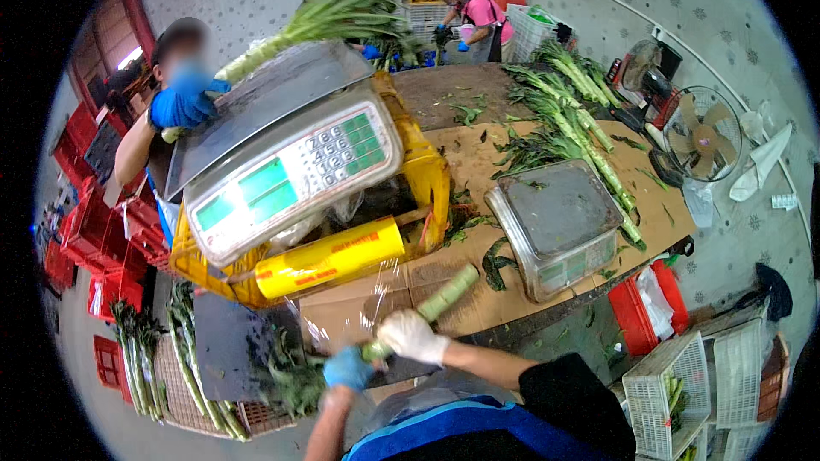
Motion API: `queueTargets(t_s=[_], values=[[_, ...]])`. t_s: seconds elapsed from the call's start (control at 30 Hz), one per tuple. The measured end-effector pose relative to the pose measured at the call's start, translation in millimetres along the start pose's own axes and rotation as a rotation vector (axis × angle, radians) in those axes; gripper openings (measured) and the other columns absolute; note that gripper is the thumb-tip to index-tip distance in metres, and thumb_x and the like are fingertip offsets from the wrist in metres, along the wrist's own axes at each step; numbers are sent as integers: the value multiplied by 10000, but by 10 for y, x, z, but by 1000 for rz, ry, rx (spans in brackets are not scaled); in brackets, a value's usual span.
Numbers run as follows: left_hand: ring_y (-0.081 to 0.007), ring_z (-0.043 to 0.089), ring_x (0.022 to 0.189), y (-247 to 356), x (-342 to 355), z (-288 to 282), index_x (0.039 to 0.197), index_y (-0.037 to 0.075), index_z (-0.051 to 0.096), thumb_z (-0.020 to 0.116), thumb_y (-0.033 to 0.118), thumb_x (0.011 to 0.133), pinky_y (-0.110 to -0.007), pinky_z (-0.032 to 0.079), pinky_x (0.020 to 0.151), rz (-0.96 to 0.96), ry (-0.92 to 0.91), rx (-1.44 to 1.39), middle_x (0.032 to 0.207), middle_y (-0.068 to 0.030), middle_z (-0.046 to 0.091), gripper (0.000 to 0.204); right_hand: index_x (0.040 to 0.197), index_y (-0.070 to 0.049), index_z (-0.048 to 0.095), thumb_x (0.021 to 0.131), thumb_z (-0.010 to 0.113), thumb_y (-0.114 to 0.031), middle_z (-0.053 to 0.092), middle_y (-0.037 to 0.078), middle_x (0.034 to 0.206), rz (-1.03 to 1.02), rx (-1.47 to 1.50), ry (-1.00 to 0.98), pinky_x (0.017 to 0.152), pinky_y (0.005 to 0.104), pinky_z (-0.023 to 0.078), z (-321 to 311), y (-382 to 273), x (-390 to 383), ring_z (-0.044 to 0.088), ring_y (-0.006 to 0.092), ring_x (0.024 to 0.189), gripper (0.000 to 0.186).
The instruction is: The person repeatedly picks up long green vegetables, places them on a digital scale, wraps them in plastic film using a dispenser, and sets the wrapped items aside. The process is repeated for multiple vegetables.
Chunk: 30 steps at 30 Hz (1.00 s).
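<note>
Both gloved hands (348, 369) (414, 338), fingers (393, 329) curled round green stalk (450, 293)

The scene is brightly lit; glints are caught on the clear film (319, 324), the lower leaves (295, 380) are blurred, and lines are bent toward the blackened rim.

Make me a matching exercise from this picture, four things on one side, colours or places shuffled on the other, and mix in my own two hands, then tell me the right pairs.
Column one
1. Left hand
2. Right hand
3. Stalk in your hands
4. Roll

Column two
A. Pale green
B. Gloved in white
C. Bright yellow, in front of the larger scale
D. Gloved in blue

Right pairs: 1-D, 2-B, 3-A, 4-C
</note>
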<state>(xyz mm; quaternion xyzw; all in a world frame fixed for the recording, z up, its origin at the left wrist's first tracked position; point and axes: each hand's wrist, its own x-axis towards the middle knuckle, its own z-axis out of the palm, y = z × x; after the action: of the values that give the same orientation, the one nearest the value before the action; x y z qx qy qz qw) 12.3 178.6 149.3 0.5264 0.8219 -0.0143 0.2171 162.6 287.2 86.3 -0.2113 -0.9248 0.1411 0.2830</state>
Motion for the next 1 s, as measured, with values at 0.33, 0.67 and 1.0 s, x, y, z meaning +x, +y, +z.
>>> queueTargets(t_s=[0.33,0.67,1.0], values=[[-306,662,788,96,736,117,893,37,641,780,601,596,-388,524,738,39,230,371,862,-137,669,652,850,-91,576,907,513,-264,562,91,642,89,-266,52,616,393,441,194,280,904,590,245,655,192],[-364,654,854,44,-59,109,1043,54,650,796,444,650,-435,530,766,192,58,95,909,-171,670,574,1385,-36,400,872,548,-458,479,134,1314,-60,-125,-274,1125,516,212,-285,-418,-428,439,263,1240,681],[-370,641,966,-195,1126,124,1003,143,709,580,317,847,-440,506,822,155,59,-139,1013,-168,679,268,1011,-71,617,671,667,-668,654,132,1005,195,-301,-677,764,419,519,-216,-70,689,658,295,898,689]])
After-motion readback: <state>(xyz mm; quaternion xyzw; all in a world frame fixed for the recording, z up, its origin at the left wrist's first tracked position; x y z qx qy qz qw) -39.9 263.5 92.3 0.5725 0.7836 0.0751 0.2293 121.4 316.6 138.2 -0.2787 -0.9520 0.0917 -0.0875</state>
